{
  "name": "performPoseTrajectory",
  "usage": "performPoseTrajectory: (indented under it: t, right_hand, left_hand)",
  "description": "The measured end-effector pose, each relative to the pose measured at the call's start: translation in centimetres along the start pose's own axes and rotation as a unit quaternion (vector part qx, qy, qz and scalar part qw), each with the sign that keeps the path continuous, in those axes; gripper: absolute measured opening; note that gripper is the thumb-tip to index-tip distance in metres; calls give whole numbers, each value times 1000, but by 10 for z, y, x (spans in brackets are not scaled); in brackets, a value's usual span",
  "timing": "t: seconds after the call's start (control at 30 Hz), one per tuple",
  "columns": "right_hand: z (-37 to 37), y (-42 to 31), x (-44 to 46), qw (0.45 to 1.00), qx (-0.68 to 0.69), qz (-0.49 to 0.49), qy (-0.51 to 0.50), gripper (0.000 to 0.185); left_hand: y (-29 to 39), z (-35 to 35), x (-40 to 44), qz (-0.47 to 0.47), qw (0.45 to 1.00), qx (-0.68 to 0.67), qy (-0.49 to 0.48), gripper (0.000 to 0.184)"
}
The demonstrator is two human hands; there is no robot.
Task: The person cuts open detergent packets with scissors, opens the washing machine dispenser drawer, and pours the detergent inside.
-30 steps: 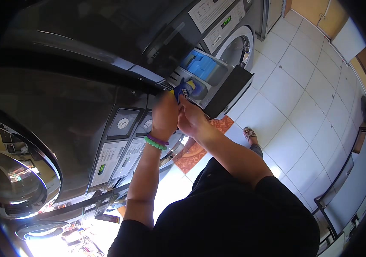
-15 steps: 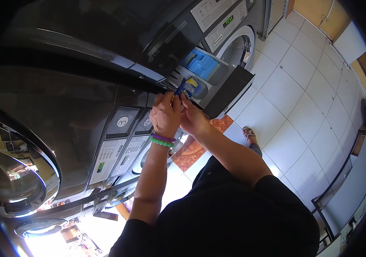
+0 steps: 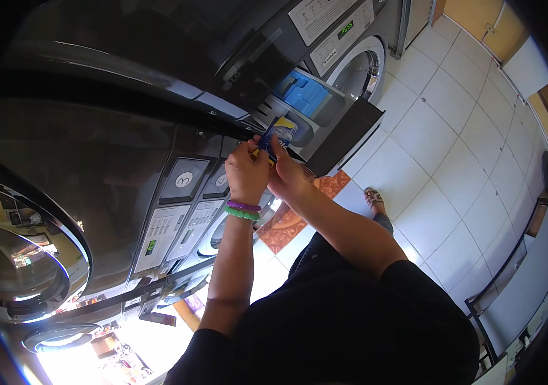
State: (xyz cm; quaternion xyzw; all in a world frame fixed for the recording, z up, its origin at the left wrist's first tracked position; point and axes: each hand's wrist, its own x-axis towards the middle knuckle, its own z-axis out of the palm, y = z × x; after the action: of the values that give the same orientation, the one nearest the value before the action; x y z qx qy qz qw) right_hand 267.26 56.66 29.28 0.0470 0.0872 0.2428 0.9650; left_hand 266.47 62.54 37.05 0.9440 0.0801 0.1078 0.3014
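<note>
The left hand (image 3: 246,176) pinches the near left edge of a blue packet (image 3: 283,133). The right hand (image 3: 288,179) presses its thumb on the packet; its other fingers are largely hidden. The packet is over the open drawer's (image 3: 349,136) near compartment.

Worn on my head, my single camera looks forward and down from above my hands (image 3: 246,179), near them, taking in both forearms (image 3: 344,221) and the floor (image 3: 444,176) to the hands' right.
</note>
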Motion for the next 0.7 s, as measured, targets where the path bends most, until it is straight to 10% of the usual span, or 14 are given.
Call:
performPoseTrajectory:
  t: [0.17,0.27,0.7]
  right_hand:
    - [0,-1,2,999,33,-9,39,37]
    - [-1,-5,0,999,-2,-21,33,35]
    - [3,0,-7,995,43,80,-29,28]
  left_hand:
    - [17,-2,-4,147,963,144,176,19]
    - [-4,-12,2,-11,988,94,-125,22]
    - [-10,-6,-3,79,983,121,-114,24]
